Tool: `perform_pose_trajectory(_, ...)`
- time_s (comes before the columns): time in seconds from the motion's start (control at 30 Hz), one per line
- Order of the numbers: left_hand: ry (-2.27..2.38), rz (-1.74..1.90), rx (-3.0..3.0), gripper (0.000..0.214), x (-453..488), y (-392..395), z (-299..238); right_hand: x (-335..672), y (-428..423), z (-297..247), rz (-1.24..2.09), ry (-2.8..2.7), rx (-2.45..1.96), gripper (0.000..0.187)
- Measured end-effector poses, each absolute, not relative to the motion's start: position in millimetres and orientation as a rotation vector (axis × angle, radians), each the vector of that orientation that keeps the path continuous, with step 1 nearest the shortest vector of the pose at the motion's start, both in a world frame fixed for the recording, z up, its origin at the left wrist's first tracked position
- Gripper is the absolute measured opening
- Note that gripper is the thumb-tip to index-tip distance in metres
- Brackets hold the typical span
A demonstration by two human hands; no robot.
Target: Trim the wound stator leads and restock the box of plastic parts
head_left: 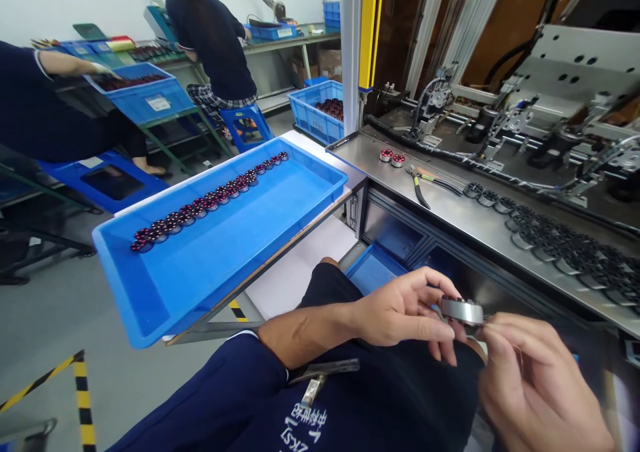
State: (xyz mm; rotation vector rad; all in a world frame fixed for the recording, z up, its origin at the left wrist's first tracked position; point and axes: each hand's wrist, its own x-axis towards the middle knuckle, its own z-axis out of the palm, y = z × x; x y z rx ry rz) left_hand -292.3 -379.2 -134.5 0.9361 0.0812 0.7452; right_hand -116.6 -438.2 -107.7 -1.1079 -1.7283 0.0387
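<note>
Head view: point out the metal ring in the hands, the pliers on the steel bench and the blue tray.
metal ring (463,310), head view, on its shiny side wall.
pliers (416,179), head view, at the pivot.
blue tray (240,245), head view, on its bare floor.

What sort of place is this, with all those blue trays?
Probably a factory assembly floor: a long blue plastic tray holds a row of small round copper-wound parts, a grey steel machine bench carries dark round parts, and the left hand holds a round silver metal part.
</note>
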Motion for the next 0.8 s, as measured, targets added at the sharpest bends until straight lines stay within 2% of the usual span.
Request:
perform_pose_trajectory(0.1, 0.086, 0.873, 0.909, 0.05, -292, -382, -132, -125, -438, -107, 0.14, -1.62, -1.112, 0.011)
perform_pose_trajectory(0.23, 0.057, 0.998, 0.831, 0.052, -292, -382, -130, -123, -439, -104, 0.202, -1.684, -1.081, 0.016)
perform_pose_trajectory(0.47, 0.122, 0.575, 0.785, 0.058, -284, -379, -140, -98, -439, -102, 0.089, -1.948, -1.029, 0.018)
perform_pose_trajectory(0.8, 0.218, 0.667, 0.813, 0.051, -288, -384, -127, -90, -435, -93, 0.313, -1.928, -0.928, 0.029)
